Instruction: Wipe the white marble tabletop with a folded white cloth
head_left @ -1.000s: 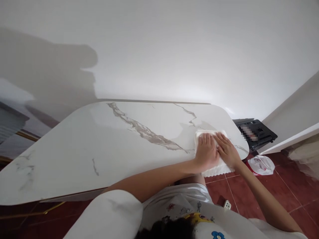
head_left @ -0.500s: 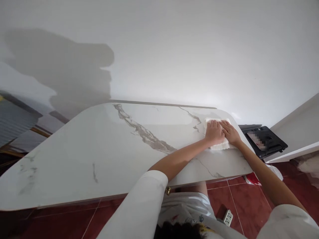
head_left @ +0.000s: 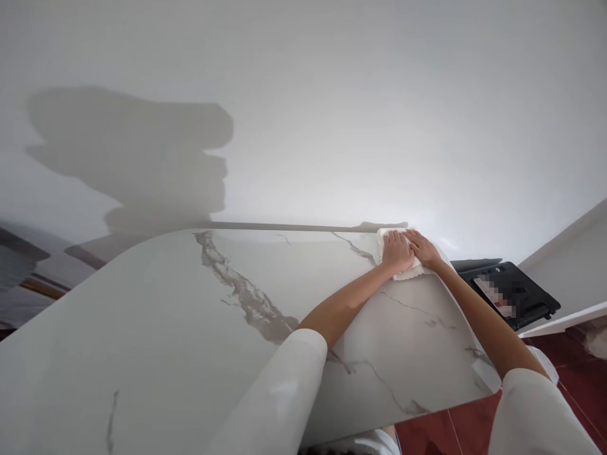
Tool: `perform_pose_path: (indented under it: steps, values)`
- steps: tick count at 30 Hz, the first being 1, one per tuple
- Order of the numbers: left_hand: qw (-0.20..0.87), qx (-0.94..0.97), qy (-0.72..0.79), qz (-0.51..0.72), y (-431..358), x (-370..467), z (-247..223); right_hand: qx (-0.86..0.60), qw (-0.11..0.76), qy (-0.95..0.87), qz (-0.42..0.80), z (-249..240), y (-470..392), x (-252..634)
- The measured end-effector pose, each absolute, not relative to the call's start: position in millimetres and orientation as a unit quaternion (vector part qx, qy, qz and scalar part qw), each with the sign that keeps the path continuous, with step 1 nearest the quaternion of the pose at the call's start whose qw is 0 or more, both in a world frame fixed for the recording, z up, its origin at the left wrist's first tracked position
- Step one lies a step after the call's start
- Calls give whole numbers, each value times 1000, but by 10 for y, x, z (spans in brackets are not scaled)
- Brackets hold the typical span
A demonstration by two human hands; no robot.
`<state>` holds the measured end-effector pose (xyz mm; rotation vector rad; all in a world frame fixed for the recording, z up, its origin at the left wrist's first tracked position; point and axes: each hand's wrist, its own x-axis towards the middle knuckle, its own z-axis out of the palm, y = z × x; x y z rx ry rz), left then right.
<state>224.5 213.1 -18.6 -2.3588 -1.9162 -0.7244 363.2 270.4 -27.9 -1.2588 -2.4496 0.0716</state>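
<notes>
Right now both of the person's hands are on a white cloth (head_left: 410,273), which lies on the marble-patterned table (head_left: 142,328) up by its far edge, toward the far right corner. The left hand (head_left: 399,251) rests palm down on the left part of the cloth, its fingers laid over the top and pointing toward the wall (head_left: 341,114), not clenched around anything. Close against it, the right hand (head_left: 423,249) is also palm down, fingers stretched out and slanting toward the left hand; it presses on the cloth rather than gripping it. Both thumbs are hard to make out. The cloth's lower edge shows beneath the hands, uneven and slightly rumpled. The left arm reaches across the tabletop from a white sleeve (head_left: 279,392), while the right arm runs along the table's right end, from another white sleeve of the same kind. Grey-brown veins mark the table, the broadest one well to the left of the cloth. A dark shadow (head_left: 142,151) falls on the wall at the left. Beyond the table's right end, near the right forearm, sits a black case (head_left: 533,298) with a blurred-out patch on top. Red floor tiles (head_left: 427,435) show below the table's near edge.
</notes>
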Motion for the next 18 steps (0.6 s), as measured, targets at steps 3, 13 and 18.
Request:
perform_pose_path:
  steps: [3,13,18]
  values:
    - [9,-760,-607,-232,2223,2313,-185,-442,201,-874,22,-312,2796,3721]
    - [2,-794,-565,-225,1957,2620,-212,-459,195,-867,-2,-371,2427,4141]
    - [-17,-802,-554,-224,1587,2706,-224,-483,194,-854,-12,-408,1991,4276]
